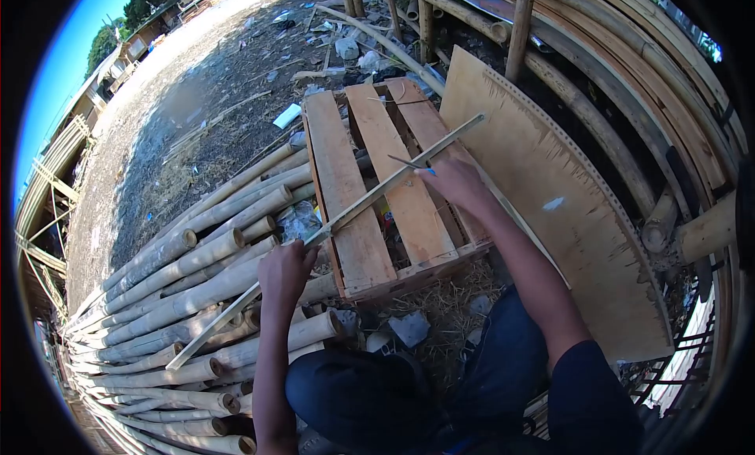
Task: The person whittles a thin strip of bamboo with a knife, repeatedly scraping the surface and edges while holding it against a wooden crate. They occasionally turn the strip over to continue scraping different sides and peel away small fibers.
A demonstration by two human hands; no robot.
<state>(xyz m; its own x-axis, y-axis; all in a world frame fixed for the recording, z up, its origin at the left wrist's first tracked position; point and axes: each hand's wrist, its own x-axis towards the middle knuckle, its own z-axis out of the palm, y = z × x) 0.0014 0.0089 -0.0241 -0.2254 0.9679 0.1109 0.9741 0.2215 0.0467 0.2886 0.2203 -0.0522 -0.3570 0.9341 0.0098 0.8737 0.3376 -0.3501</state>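
Observation:
A long thin bamboo strip (370, 195) lies diagonally across a slatted wooden crate (338, 172), its lower end reaching out over the bamboo poles. My left hand (285, 270) is closed around the strip, just left of the crate. Above the crate's right side, my right hand (456, 180) is closed on a knife with a blue handle part (429, 171). The thin dark blade (405, 162) points left, close to the strip's upper edge. Whether the blade touches the strip is too small to tell.
Stacked bamboo poles (204, 282) lie to the left. A plywood sheet (550, 211) leans at the right, beside long boards and more bamboo (582, 109). Litter (346, 47) covers the ground beyond the crate. Stones (410, 327) and straw lie near my knees.

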